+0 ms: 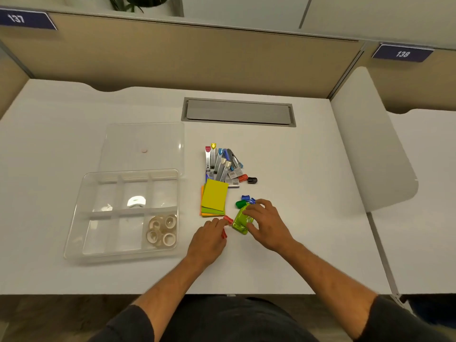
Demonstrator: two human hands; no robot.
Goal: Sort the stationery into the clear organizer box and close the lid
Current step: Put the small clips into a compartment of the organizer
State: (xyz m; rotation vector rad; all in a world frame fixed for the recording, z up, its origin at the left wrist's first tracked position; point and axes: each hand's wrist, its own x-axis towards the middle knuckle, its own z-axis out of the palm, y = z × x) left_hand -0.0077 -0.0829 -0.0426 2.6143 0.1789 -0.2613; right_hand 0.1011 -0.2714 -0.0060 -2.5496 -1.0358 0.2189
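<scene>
At your left sits the clear plastic compartment organizer box (98, 215), rolls of translucent tape (161, 230) in its near-right compartment, with its clear flat lid (145, 144) lying off behind it on the white desk (61, 272). Moving right, the stack of yellow, green and orange sticky notes (214, 198) lies below a fan of metal staplers (220, 162) — your left hand (207, 240) pinches what looks like a small red plastic piece (228, 220). Your right hand (265, 224) curls its fingers round the lime-green transparent plastic gadget (240, 222), small blue and green pieces (244, 201) just beyond.
</scene>
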